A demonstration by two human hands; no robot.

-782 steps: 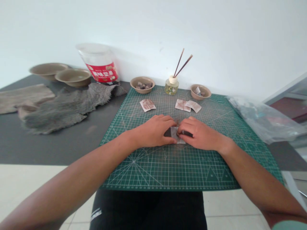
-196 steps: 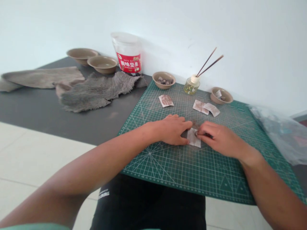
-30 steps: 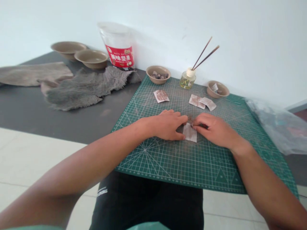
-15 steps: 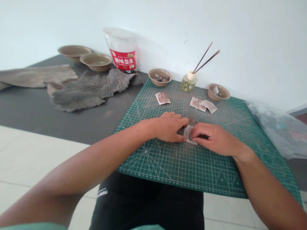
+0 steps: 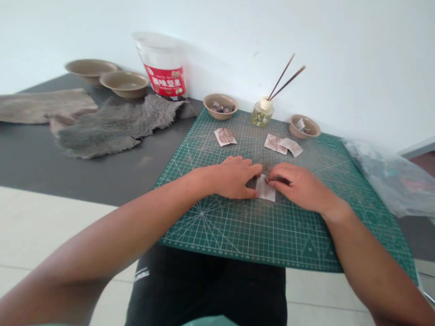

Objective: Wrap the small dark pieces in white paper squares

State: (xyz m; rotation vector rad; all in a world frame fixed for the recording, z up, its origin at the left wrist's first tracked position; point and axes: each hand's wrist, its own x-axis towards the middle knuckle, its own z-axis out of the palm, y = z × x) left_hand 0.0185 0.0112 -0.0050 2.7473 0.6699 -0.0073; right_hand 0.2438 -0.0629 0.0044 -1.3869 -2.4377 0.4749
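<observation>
A small rectangle of whitish, brown-smudged paper, like sandpaper (image 5: pixel 265 189), lies on the green cutting mat (image 5: pixel 224 226). My left hand (image 5: pixel 236 178) rests palm down at its left side, thumb and forefinger apart, their tips at the paper's edge. At the upper right of the paper, my right hand (image 5: pixel 295 184) has thumb and fingers pinched around a small dark stone-like piece (image 5: pixel 267 180), mostly covered by the fingertips. Similar smudged papers lie farther back: one sheet (image 5: pixel 225 136) on the left, and an overlapping pair (image 5: pixel 276 144) on the right.
Along the wall stand a bowl of small stones (image 5: pixel 220 113), a reed diffuser (image 5: pixel 262 113) and a bowl with paper scraps (image 5: pixel 304 133). To the left are a clear tub (image 5: pixel 165 81), two larger bowls (image 5: pixel 125 90) and grey cloths (image 5: pixel 102 129). A plastic bag (image 5: pixel 390 181) lies right.
My right hand's pinched fingertips have moved from the paper's lower middle up toward its top right, carrying the small piece. My left hand stays at the paper's edge. The camera view has shifted slightly.
</observation>
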